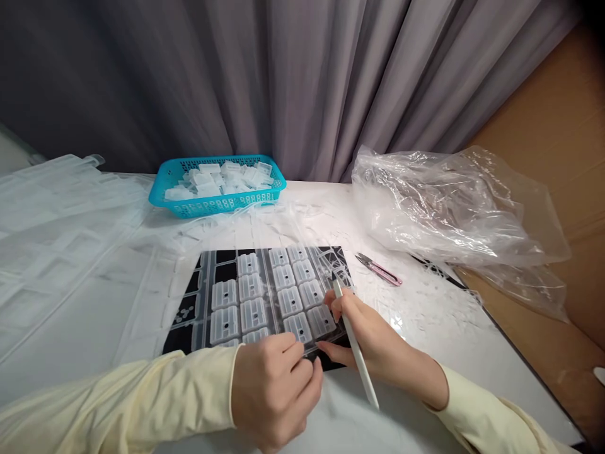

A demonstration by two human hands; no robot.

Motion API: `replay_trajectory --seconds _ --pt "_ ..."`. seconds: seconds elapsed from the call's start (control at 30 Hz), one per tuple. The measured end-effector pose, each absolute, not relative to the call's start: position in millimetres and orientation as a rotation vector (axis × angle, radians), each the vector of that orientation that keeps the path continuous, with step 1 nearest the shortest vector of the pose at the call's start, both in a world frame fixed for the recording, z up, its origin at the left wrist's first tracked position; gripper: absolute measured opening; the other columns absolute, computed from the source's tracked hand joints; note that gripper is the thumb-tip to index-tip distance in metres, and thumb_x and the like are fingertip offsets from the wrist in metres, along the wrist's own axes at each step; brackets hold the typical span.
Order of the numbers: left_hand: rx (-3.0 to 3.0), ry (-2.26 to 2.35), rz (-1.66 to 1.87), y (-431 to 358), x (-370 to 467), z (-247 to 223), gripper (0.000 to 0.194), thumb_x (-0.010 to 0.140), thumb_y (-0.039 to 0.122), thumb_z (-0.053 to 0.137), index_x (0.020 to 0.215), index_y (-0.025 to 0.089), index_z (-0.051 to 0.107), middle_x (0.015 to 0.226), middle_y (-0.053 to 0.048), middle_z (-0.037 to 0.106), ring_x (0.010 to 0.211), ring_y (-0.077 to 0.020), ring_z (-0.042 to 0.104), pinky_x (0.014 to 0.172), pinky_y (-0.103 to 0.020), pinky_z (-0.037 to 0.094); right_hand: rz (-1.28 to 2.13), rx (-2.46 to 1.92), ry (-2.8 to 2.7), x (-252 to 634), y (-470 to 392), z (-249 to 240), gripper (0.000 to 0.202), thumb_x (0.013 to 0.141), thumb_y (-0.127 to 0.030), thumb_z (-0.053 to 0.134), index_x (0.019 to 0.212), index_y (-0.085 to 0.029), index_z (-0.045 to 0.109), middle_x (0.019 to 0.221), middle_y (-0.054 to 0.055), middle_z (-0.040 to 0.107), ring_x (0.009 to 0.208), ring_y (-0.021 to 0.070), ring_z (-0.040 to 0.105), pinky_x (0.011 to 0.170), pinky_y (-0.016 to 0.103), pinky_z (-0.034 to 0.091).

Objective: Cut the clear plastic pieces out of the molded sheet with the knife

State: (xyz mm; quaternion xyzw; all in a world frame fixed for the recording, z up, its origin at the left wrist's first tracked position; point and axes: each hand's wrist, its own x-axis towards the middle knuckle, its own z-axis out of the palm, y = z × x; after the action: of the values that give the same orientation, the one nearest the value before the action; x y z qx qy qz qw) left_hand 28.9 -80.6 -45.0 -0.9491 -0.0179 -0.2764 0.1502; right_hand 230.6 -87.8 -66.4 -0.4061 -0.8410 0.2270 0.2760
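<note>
The left hand (276,394), in a pale yellow sleeve, lies curled knuckles-up with its grip pressed shut on the near edge of the translucent moulded plastic sheet of small rectangular parts (265,293), pinning it to the black cutting mat (182,337). Just right of it the right hand (373,343) holds its grip closed around a slim white pen-shaped knife (354,343), tip on the sheet's near right corner. This looks like trimming parts free from the sheet; the next stroke likely needs a steady hold and fingers kept off the blade's line. Beyond the right grip lie pink-handled snips (380,271) and a crumpled clear plastic bag (454,208); the white surface (425,372) ends close on the right. Far beyond the left grip stands a turquoise plastic basket of loose white pieces (217,183).
</note>
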Motion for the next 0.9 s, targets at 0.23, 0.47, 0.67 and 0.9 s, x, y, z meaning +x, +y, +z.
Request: replay_trajectory --seconds 0.23,0.47,0.67,0.9 --pt "-2.733 -0.226 -0.571 -83 22 -66 0.034 0.07 0.014 0.044 0.092 -0.001 0.065 0.05 -0.007 0.05 0.041 -0.0168 0.037 0.036 -0.031 0.023 0.476 -1.134 -2.244 221 -95 -72 0.026 0.077 -0.015 0.055 0.085 -0.021 0.031 0.097 0.01 0.048 0.086 0.0227 0.051 0.064 0.033 0.045" --pt "-2.897 -0.231 -0.567 -80 22 -71 0.04 0.067 0.014 0.042 0.098 -0.004 0.061 0.05 -0.006 0.051 0.04 -0.017 0.039 0.035 -0.031 0.024 0.478 -1.128 -2.215 221 -95 -72 0.021 0.079 -0.009 0.047 0.086 -0.021 0.031 0.092 0.009 0.047 0.087 0.0224 0.051 0.064 0.033 0.045" --pt "-2.905 -0.21 -0.556 -79 20 -74 0.044 0.067 0.015 0.043 0.102 -0.006 0.059 0.048 -0.007 0.051 0.04 -0.0179 0.042 0.035 -0.03 0.024 0.348 -1.072 -2.198 224 -90 -68 0.018 0.081 -0.005 0.042 0.083 -0.021 0.032 0.088 0.007 0.05 0.069 0.0152 0.05 0.056 0.027 0.041" --pt "-2.905 -0.211 -0.543 -80 20 -74 0.043 0.068 0.016 0.043 0.101 -0.006 0.058 0.05 -0.007 0.053 0.041 -0.0175 0.043 0.036 -0.031 0.026 0.456 -1.137 -2.078 229 -88 -62 0.018 0.085 -0.012 0.046 0.079 -0.021 0.032 0.084 0.005 0.056 0.068 0.0129 0.055 0.054 0.023 0.042"
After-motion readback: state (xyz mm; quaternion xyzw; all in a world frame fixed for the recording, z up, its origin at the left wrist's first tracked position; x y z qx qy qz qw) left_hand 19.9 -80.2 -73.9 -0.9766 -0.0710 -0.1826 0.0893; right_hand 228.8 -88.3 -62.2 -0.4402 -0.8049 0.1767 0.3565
